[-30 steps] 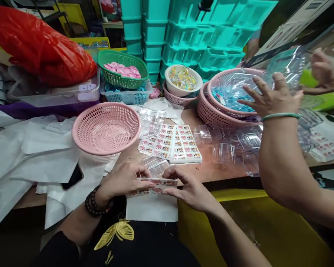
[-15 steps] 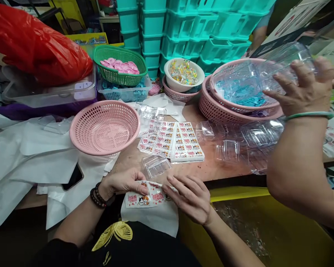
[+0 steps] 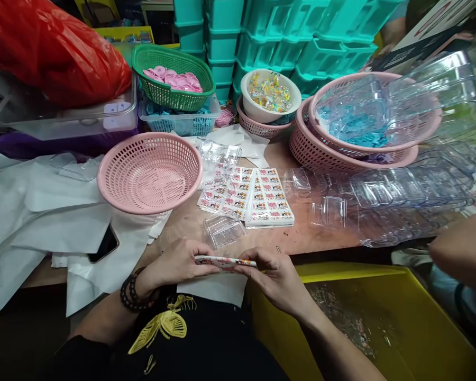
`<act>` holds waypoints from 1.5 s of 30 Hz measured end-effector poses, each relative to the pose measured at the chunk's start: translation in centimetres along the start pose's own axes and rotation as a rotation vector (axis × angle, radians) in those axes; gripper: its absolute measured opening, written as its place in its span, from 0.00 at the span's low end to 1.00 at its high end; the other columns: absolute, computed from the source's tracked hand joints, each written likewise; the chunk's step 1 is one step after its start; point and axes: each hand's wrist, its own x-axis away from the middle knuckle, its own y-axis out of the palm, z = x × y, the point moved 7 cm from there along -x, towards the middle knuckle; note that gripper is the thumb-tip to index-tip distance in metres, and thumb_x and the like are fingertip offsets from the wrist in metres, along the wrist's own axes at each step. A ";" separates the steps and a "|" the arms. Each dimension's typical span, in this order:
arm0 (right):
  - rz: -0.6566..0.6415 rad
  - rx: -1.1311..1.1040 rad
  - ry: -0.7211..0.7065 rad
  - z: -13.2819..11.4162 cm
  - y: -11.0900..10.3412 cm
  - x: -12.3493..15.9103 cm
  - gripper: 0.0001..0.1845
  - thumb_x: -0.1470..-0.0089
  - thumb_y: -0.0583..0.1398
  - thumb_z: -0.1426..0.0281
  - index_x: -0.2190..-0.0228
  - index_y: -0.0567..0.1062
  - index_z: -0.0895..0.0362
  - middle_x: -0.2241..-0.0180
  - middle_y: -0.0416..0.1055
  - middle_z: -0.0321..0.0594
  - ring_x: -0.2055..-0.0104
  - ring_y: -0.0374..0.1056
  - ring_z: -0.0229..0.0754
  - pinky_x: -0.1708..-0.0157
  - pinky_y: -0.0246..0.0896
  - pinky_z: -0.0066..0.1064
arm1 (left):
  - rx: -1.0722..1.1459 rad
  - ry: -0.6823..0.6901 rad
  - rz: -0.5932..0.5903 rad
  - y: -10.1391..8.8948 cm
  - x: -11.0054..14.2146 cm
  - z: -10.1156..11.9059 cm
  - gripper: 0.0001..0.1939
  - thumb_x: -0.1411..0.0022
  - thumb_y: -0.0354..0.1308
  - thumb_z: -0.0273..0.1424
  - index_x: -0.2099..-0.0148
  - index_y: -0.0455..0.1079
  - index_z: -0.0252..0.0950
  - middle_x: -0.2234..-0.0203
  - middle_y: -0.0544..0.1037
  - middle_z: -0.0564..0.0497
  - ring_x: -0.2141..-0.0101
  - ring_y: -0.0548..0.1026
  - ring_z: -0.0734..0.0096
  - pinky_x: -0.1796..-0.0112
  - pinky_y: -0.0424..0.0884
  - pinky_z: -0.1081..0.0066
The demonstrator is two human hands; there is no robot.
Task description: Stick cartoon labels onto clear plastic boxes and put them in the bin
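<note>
Between my two hands is a folded sticker sheet [image 3: 226,261] with cartoon cats and pink print, its plain white part hanging down in front of my shirt. My left hand [image 3: 184,259] is closed on its left end, thumb below and fingers behind. At the right end, my right hand [image 3: 272,270] pinches the sheet between thumb and fingers. Just beyond my hands lies a clear plastic box [image 3: 224,230]. Behind that, stacks of sticker sheets [image 3: 269,198] lie fanned on the table.
A pink basket [image 3: 148,172] stands at left beside white backing paper [image 3: 43,211] and a phone [image 3: 105,244]. Clear plastic boxes [image 3: 400,188] lie at right, near stacked pink baskets [image 3: 301,143]. A yellow bin [image 3: 412,312] sits below the table. A co-worker's arm [image 3: 464,248] enters at right.
My right hand's fingers have closed on the sheet's right end, and the sheet is now folded and seen edge-on. The co-worker's hand has left the clear boxes and moved down out of view.
</note>
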 end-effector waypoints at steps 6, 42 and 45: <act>0.079 0.213 -0.254 -1.5 -0.3 1.2 0.08 0.38 0.60 0.70 0.59 0.79 0.54 0.67 0.81 0.41 0.69 0.75 0.38 0.68 0.69 0.28 | 0.022 -0.098 -0.161 0.9 0.0 -0.7 0.17 0.39 0.62 0.40 0.73 0.76 0.31 0.85 0.68 0.57 0.81 0.61 0.81 0.79 0.54 0.78; 0.096 0.167 -0.137 -0.3 -0.4 1.7 0.07 0.39 0.61 0.69 0.68 0.79 0.53 0.70 0.78 0.40 0.67 0.72 0.41 0.61 0.66 0.36 | -0.018 -0.070 -0.328 2.3 -0.6 -0.2 0.12 0.38 0.61 0.36 0.60 0.78 0.33 0.74 0.78 0.53 0.74 0.70 0.76 0.73 0.62 0.78; 0.202 0.200 -0.255 -1.1 -1.0 2.4 0.08 0.39 0.61 0.70 0.68 0.81 0.50 0.65 0.78 0.42 0.60 0.72 0.45 0.56 0.66 0.41 | 0.166 -0.146 -0.430 2.8 -0.4 -1.2 0.12 0.40 0.62 0.37 0.60 0.76 0.32 0.74 0.76 0.54 0.74 0.70 0.76 0.72 0.64 0.78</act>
